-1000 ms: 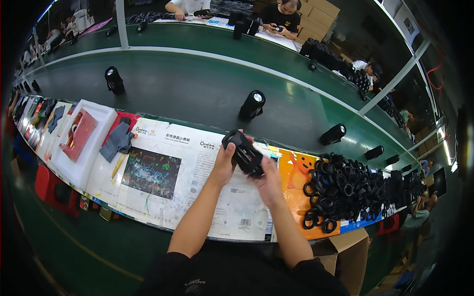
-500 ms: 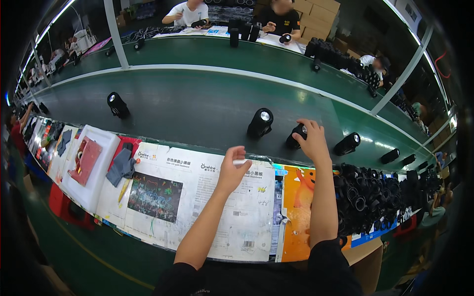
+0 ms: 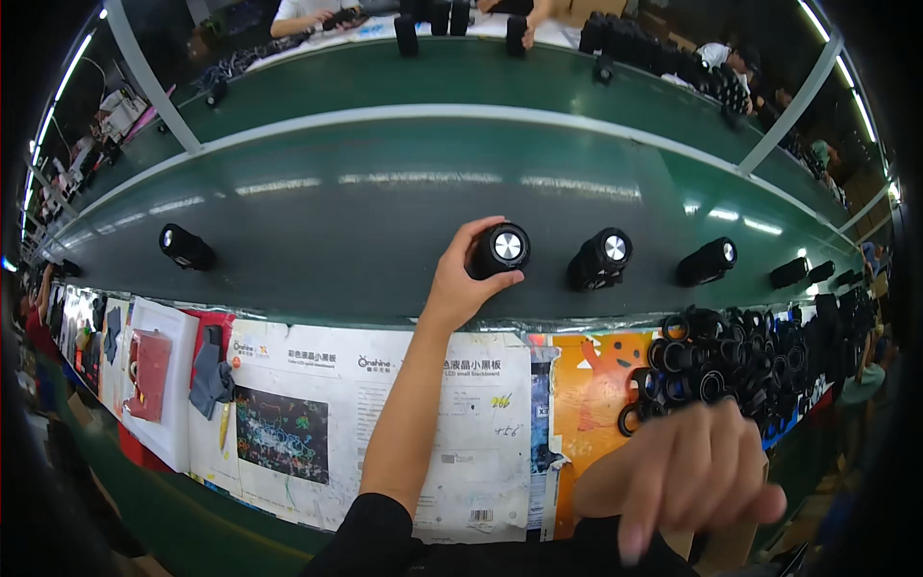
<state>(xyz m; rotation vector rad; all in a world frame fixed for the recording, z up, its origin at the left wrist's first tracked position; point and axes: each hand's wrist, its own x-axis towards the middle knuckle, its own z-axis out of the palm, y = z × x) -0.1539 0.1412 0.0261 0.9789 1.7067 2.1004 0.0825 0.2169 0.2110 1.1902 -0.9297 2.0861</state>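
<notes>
Black cylinder (image 3: 506, 250): I'm clasping it, left hand (image 3: 456, 281) half-closed; right hand (image 3: 694, 469) loosely curled, grasp unclear; lifting is probably needing firmness.

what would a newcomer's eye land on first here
Probably the left hand near the centre, gripping a black cylinder with a silver disc end over the dark green belt. Next, the large, blurred right hand at lower right. Beyond it lies a heap of black rings; a white foam tray sits at far left.
</notes>
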